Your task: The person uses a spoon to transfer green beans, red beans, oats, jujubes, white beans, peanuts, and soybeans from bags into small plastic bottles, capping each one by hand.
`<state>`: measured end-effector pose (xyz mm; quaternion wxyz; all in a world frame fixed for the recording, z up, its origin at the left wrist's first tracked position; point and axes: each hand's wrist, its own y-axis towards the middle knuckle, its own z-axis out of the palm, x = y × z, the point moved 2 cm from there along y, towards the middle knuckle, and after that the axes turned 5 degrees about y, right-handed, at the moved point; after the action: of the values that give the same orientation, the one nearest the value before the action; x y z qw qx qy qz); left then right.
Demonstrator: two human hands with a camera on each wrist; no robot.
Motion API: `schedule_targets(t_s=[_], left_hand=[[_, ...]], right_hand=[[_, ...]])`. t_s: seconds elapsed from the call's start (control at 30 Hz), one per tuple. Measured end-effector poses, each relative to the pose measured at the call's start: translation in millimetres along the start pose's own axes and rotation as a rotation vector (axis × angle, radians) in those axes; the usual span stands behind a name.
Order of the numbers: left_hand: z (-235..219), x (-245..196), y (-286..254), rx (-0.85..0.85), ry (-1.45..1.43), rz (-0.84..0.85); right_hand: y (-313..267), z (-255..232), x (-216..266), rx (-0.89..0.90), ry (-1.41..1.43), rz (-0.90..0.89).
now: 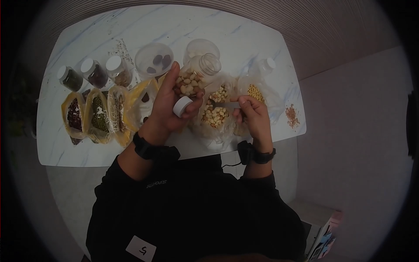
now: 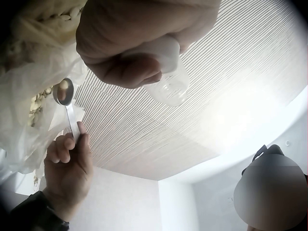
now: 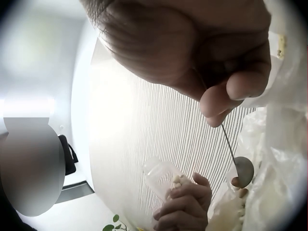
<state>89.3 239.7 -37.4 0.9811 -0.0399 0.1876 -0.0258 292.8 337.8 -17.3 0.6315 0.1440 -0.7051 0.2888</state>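
Observation:
My left hand (image 1: 162, 112) holds a clear plastic jar (image 1: 210, 65), tilted with its open mouth toward the far right and pale and brown nut-like seeds inside. The same hand keeps a white screw lid (image 1: 181, 106) by its fingers. Pinched by its handle in my right hand (image 1: 256, 120) is a metal measuring spoon (image 1: 228, 105), its bowl over an open plastic bag (image 1: 223, 131) of the same seeds. In the left wrist view a few seeds lie in the spoon's bowl (image 2: 64, 92). The spoon is just to the right of the jar.
Three filled jars with white lids (image 1: 90, 66) stand at the back left. Open yellow bags (image 1: 103, 136) of beans and grains line the front left. Two round tubs (image 1: 138, 54) are behind the jar. Yellow beans (image 1: 255, 92) and spilled grains (image 1: 292, 117) lie right.

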Motion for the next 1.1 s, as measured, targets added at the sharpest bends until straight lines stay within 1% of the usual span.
schedule_targets(t_s=[0.13,0.2,0.23,0.3,0.33,0.37,0.43,0.47,0.53,0.57,0.63,0.67,0.7,0.77,0.8,0.87,0.9,0.97,1.0,1.07,1.1], left_hand=[[-0.3,0.0,-0.3,-0.003,-0.007,-0.004],[-0.3,0.4,-0.1,-0.008,-0.012,-0.009],[-0.2,0.5,-0.1,-0.006,-0.005,-0.005],[0.7,0.6,-0.3,-0.003,0.002,-0.001],[1.2,0.9,-0.4,-0.020,0.009,-0.007],[1.4,1.3,-0.5,-0.037,0.016,-0.013],[1.4,2.6,-0.4,-0.046,0.050,-0.016],[1.5,3.1,-0.6,-0.055,0.082,-0.017],[4.2,4.0,-2.0,-0.073,0.106,-0.030],[5.0,4.5,-2.4,-0.092,0.130,-0.043],[5.2,4.5,-2.2,-0.089,0.131,-0.040],[5.0,4.3,-2.3,-0.086,0.132,-0.037],[5.0,4.1,-2.7,-0.087,0.131,-0.035],[5.1,3.8,-3.0,-0.092,0.125,-0.036],[4.9,3.4,-3.2,-0.094,0.124,-0.035],[4.9,3.3,-3.0,-0.078,0.107,-0.039],[3.8,3.3,-2.5,-0.078,0.105,-0.041],[2.5,1.8,-1.6,0.017,-0.028,-0.020],[1.8,0.8,-2.0,0.018,-0.029,-0.019],[2.1,-1.9,-2.8,0.070,-0.075,0.023],[2.5,-2.1,-2.7,0.069,-0.076,0.025]], right_hand=[[-1.6,-17.4,1.3,-0.055,0.068,-0.063],[-2.6,-26.0,3.8,-0.081,0.203,-0.114],[-3.8,-27.4,6.0,-0.082,0.203,-0.115],[-8.7,-27.6,16.5,-0.048,0.392,-0.266],[-12.0,-25.5,21.8,-0.068,0.446,-0.303],[-15.1,-21.8,27.1,-0.069,0.447,-0.304],[-22.6,-14.1,40.6,-0.099,0.468,-0.481],[-25.9,-8.2,44.8,-0.100,0.467,-0.483],[-33.1,4.1,52.1,-0.173,0.347,-0.598],[-35.1,10.0,52.9,-0.173,0.348,-0.598],[-39.0,22.5,58.1,-0.174,-0.005,-0.760],[-39.5,27.0,60.5,-0.182,-0.152,-0.812],[-39.8,30.1,61.9,-0.179,-0.152,-0.813],[-43.4,36.5,65.5,-0.194,-0.381,-0.971],[-44.3,36.9,65.4,-0.192,-0.381,-0.970],[-48.7,33.8,66.5,-0.318,-0.393,-1.060],[-49.5,31.0,66.5,-0.318,-0.395,-1.058],[-46.7,22.3,63.2,-0.369,-0.393,-0.840],[-45.5,21.4,61.8,-0.368,-0.394,-0.841],[-36.0,19.5,50.8,-0.278,-0.532,-0.490],[-30.6,17.8,39.3,-0.259,-0.569,-0.476]])
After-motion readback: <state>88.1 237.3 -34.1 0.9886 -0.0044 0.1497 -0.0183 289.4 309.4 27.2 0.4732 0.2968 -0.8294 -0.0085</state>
